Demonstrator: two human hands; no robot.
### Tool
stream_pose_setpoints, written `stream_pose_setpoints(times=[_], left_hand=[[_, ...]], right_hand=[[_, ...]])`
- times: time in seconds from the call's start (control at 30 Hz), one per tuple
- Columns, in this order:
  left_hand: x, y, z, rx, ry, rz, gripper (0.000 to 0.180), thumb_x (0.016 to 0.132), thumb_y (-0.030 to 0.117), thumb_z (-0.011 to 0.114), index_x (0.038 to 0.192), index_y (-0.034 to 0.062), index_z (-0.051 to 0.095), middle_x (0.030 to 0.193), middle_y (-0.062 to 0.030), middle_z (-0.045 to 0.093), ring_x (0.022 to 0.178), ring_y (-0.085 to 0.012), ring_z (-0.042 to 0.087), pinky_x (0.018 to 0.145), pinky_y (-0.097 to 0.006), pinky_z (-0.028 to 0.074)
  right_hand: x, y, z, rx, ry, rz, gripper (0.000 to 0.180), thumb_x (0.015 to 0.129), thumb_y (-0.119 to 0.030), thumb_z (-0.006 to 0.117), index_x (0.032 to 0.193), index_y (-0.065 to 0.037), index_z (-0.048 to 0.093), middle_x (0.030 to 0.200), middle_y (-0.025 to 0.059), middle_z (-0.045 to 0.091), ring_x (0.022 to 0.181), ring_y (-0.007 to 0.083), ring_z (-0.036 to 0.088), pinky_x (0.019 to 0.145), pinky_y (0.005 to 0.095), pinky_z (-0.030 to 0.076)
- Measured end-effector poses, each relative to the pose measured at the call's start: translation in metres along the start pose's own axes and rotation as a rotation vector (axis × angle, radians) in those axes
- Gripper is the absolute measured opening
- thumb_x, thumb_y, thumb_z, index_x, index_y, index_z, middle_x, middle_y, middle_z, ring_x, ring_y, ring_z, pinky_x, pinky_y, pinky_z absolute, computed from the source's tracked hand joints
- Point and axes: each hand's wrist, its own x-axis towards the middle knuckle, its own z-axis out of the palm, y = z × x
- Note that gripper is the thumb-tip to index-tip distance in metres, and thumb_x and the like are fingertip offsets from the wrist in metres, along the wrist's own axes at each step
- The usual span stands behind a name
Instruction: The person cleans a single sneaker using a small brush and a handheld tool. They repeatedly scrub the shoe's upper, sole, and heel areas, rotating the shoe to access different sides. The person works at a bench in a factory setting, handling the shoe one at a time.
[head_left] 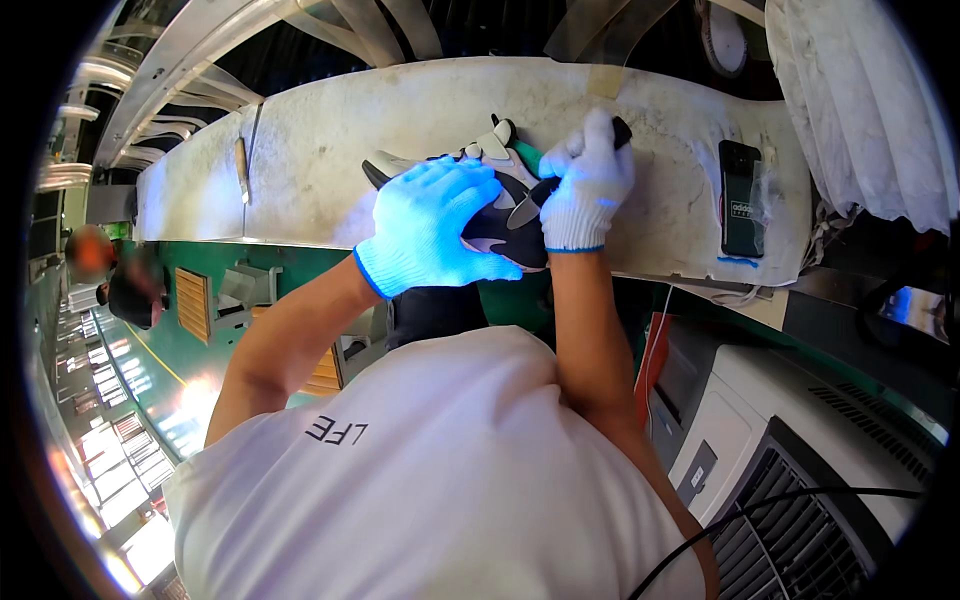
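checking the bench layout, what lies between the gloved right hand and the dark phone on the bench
Only bare, stained white bench top lies between the right hand and the phone, as the head view shows.

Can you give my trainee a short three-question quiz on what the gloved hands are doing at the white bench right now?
1. True or false: the left hand in a white knit glove lies on top of the black, white and grey sports shoe.
2. What does the right hand in a white knit glove grip? A) a dark-handled tool B) a roll of tape C) a cup
3. Which dark flat rectangular thing lies on the worn white workbench top to the right of the hands?

Key: 1 true. 2 A, the dark-handled tool, its tip against the shoe. 3 the black phone-like device.
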Motion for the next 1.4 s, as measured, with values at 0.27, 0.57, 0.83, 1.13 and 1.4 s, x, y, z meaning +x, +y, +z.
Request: stream_pose_setpoints(times=[0.27,0.57,0.83,1.13,1.4], left_hand=[[-0.016,0.009,-0.002,0.014,0.057,-0.027,0.083,0.064,0.072,0.097,0.114,0.0075,0.080,0.121,-0.0142,0.080,0.114,-0.0396,0.079,0.105,-0.050,0.061],[-0.081,0.032,-0.026,-0.210,0.159,-0.185,0.089,0.067,0.035,0.106,0.144,0.0045,0.072,0.151,-0.0232,0.070,0.137,-0.0446,0.070,0.116,-0.053,0.058],[-0.075,0.011,-0.041,-0.080,-0.093,-0.506,0.111,0.067,0.042,0.102,0.158,0.0049,0.051,0.141,-0.0205,0.070,0.131,-0.0457,0.066,0.111,-0.056,0.055],[-0.053,0.030,-0.018,-0.004,-0.086,-0.629,0.119,0.060,0.050,0.107,0.156,0.0050,0.052,0.132,-0.0194,0.074,0.125,-0.0400,0.071,0.112,-0.052,0.057],[-0.023,0.046,-0.019,-0.029,-0.087,-0.701,0.113,0.064,0.069,0.101,0.138,-0.0019,0.053,0.122,-0.0222,0.073,0.123,-0.0420,0.071,0.106,-0.052,0.058]], right_hand=[[0.025,-0.041,-0.015,-0.511,-0.181,-0.073,0.028,0.110,-0.032,0.073,0.099,-0.007,0.066,0.074,0.0043,0.067,0.051,0.0144,0.055,0.047,0.0337,0.043],[-0.049,-0.052,-0.014,-1.065,-0.586,-0.150,0.052,0.090,-0.031,0.096,0.127,0.000,0.078,0.116,0.0109,0.081,0.104,0.0202,0.075,0.096,0.0368,0.061],[-0.057,-0.043,-0.023,-1.050,-0.666,-0.271,0.057,0.087,-0.032,0.097,0.129,0.001,0.077,0.111,0.0100,0.081,0.100,0.0189,0.076,0.094,0.0339,0.061],[-0.061,-0.030,-0.035,-1.015,-0.630,-0.298,0.055,0.091,-0.033,0.095,0.131,0.000,0.077,0.111,0.0110,0.083,0.099,0.0204,0.078,0.093,0.0364,0.063],[-0.042,-0.031,-0.046,-0.710,-0.500,-0.182,0.042,0.101,-0.031,0.086,0.129,0.000,0.077,0.112,0.0129,0.083,0.078,0.0185,0.075,0.072,0.0327,0.061]])
